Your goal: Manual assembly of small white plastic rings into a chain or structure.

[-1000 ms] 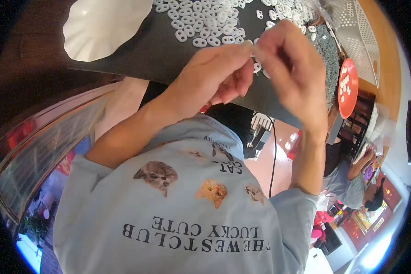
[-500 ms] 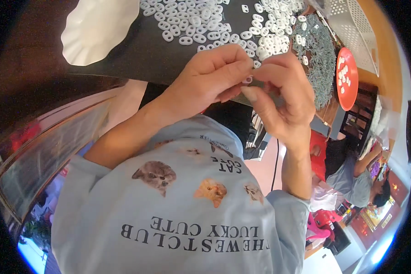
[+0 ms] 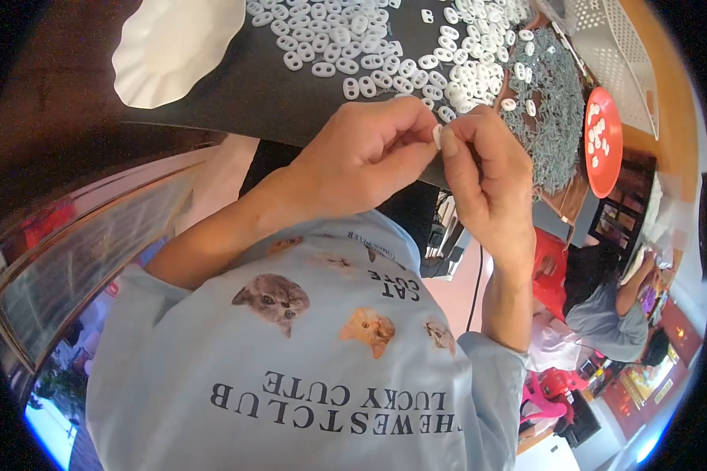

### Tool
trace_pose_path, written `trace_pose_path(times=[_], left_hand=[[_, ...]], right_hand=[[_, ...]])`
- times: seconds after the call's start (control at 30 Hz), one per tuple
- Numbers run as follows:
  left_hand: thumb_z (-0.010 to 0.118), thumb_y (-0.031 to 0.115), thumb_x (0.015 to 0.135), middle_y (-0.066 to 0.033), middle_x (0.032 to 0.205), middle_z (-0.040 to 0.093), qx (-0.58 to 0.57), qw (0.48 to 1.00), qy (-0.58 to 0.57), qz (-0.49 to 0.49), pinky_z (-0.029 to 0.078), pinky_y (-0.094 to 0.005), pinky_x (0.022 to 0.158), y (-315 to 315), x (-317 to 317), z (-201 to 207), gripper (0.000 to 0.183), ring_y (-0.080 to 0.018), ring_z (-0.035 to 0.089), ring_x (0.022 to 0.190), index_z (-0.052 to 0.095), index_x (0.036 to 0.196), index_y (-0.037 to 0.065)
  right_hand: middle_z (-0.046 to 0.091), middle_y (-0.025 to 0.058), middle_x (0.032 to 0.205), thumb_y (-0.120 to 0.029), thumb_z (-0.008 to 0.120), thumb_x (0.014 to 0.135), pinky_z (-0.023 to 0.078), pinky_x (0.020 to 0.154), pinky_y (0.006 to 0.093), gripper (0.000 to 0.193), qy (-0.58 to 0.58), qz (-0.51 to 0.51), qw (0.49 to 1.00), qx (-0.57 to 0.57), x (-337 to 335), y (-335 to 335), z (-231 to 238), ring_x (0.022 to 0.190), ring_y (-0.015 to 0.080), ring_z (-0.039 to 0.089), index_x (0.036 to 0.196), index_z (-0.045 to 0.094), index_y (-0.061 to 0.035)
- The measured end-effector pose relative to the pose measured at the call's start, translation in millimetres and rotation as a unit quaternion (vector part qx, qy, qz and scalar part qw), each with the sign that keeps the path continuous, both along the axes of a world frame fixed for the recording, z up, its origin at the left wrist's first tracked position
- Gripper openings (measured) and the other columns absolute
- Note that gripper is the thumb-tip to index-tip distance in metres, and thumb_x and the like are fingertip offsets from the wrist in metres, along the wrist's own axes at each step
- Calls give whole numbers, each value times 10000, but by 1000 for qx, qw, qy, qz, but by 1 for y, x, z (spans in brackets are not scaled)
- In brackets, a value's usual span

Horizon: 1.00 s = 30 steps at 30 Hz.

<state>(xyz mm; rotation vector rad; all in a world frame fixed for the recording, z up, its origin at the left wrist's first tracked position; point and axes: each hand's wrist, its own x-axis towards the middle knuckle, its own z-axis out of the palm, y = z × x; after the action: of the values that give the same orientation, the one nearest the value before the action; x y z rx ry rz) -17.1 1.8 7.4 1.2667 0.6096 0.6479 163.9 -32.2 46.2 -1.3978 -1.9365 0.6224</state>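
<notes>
1. While you are holding both hands above the table's [image 3: 291,106] near edge, a small white piece [image 3: 437,136] is sitting between their fingertips.
2. Your left hand [image 3: 369,153] is pinching the piece, thumb and forefinger almost meeting.
3. Your right hand [image 3: 491,169] is gripping its opposite side in a similarly narrow pinch. Whether a strand is also being held, I cannot tell.
4. Loose white two-holed pieces [image 3: 338,35] are lying beyond your hands. Grey strands [image 3: 554,118] are lying toward the table's right edge, a red plate [image 3: 605,180] just beside them. A white scalloped dish [image 3: 173,51] is resting near the left near corner.
5. Judgement: you are apparently working one piece with both hands' fingertips; the next move is likely calling for a steady pinch and fine fingertip control.
</notes>
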Motion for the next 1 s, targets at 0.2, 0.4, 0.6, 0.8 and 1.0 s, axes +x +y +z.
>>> trace_pose_path(times=[0.2, 0.4, 0.6, 0.8, 1.0], left_hand=[[537, 91, 928, 17, 746, 557, 8, 999, 30, 34, 391, -185, 525, 4, -3, -2, 83, -17, 489, 618, 568, 959, 20], [563, 106, 880, 2, 644, 546, 24, 996, 22, 88, 382, -222, 493, 14, -1, -13, 119, -34, 462, 565, 588, 859, -9], [560, 115, 893, -1, 681, 586, -6, 992, 33, 120, 412, -207, 498, 23, 2, -11, 109, -36, 514, 574, 608, 883, 17], [562, 110, 912, -11, 700, 588, -18, 988, -39, 150, 421, -195, 508, 21, -4, -23, 105, -37, 521, 582, 603, 895, 15], [571, 100, 914, -2, 698, 584, -27, 986, -63, 149, 415, -185, 506, 20, -5, -26, 96, -24, 513, 581, 601, 901, 10]], right_hand=[[506, 87, 715, -36, 604, 866, 411, 560, 325, 67, 12, 9, 999, -48, -2, 7, 2, 623, 206, 502, 846, 559, 8], [508, 73, 750, -48, 608, 875, 413, 599, 284, 65, -117, 30, 992, 21, 21, 53, -1, 653, 170, 504, 908, 583, 2], [531, 116, 809, -62, 597, 876, 442, 664, 323, 87, -157, 56, 984, 68, 25, 90, -16, 704, 241, 542, 937, 588, -1], [543, 115, 822, -68, 622, 845, 462, 654, 347, 105, -245, 68, 967, 6, 26, 65, -1, 712, 283, 570, 930, 584, -19], [555, 120, 836, -93, 653, 810, 480, 617, 410, 150, -323, 82, 943, 3, 14, 61, -12, 734, 338, 604, 930, 575, -50]])
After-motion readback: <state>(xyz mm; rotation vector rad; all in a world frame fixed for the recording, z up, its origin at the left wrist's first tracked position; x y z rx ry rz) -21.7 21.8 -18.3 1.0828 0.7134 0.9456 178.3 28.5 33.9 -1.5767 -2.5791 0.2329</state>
